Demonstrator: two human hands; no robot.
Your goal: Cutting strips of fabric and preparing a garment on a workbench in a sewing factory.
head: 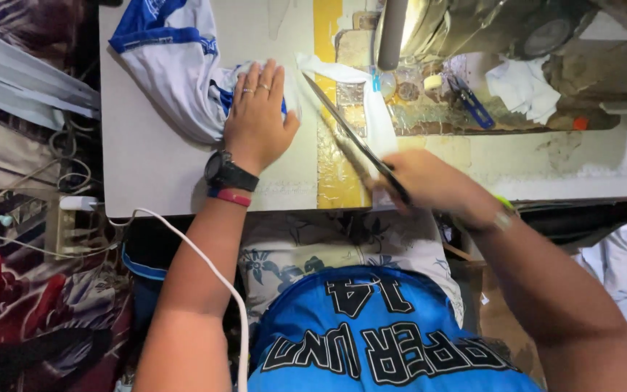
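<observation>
Head view. Left hand (257,116): flat, fingers spread, palm pressing a white-and-blue garment (175,69) onto the grey tabletop (146,167); black watch and red band at the wrist. Right hand (429,181): fingers closed round the handles of long dark scissors (350,134), blades reaching up and left toward a white fabric strip (342,72) that runs from the garment to the sewing machine (488,29).

Handling note: the cut would go cleanest, by my judgement, with the strip kept taut by the pressing palm, the blades meeting it square and well apart from the left fingertips.

Obscured: right hand blurred; handles hidden in the grip; how far the blades stand apart cannot be told. Machine cut off at the top edge, its needle area in glare. Small items on the worn machine bed, among them a blue tool (473,105), hard to identify. A white cable (205,268) crosses the left forearm.
</observation>
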